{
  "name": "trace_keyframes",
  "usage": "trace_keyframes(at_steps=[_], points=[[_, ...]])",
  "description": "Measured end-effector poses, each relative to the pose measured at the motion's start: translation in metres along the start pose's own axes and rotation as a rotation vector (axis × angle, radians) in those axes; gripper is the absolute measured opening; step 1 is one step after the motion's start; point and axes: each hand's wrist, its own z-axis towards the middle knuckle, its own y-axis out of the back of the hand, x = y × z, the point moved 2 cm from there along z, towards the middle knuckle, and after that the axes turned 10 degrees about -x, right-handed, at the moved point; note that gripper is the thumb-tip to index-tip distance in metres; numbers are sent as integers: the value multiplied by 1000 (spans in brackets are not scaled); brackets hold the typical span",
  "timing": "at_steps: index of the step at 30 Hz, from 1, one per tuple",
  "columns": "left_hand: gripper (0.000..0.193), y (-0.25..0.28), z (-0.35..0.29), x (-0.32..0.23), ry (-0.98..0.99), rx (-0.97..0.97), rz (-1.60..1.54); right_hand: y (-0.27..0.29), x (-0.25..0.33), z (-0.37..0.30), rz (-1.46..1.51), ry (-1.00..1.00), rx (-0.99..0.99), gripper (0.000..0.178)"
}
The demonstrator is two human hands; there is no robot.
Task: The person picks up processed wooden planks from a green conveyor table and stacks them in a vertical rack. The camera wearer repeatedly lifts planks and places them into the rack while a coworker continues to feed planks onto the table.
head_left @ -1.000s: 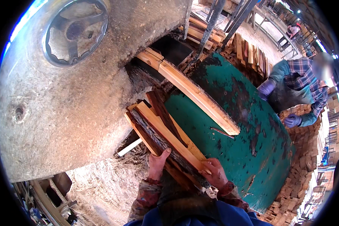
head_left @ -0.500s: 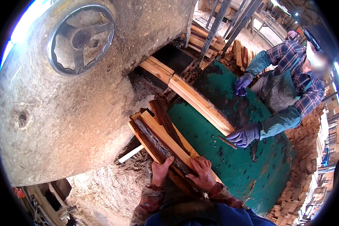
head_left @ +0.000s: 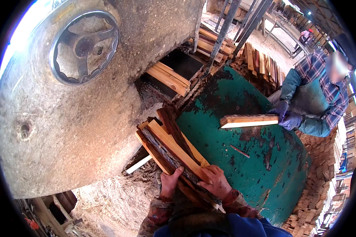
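Note:
A bundle of rough bark-edged wooden slats (head_left: 171, 147) slants across in front of me, its far end beside the machine. My left hand (head_left: 171, 182) is closed round its left edge, thumb lying on top. On the right edge my right hand (head_left: 216, 182) grips the same slats with bent fingers. Some darker bark strips (head_left: 174, 122) lie along the bundle's far right side. Across the green table, a co-worker's purple-gloved hands (head_left: 288, 115) hold a short thick board (head_left: 249, 120) above the surface.
A big machine housing with a metal handwheel (head_left: 84, 47) fills the left. Boards (head_left: 169, 77) stick out of its dark opening. A bark splinter (head_left: 239, 151) lies on the green worktable (head_left: 201, 138). Steel posts (head_left: 224, 29) and wood stacks (head_left: 261, 63) stand behind; sawdust (head_left: 110, 205) covers the floor.
The co-worker has drawn the board away from the machine's opening to the right and holds it in both hands. The splinter is left on the table. My hands and the slats have barely moved.

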Motion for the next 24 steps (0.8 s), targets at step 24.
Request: trace_keyframes(at_steps=[24], points=[[33, -2, 1, -4, -92, 1, -47, 1, -81, 396, 43, -77, -244, 47]])
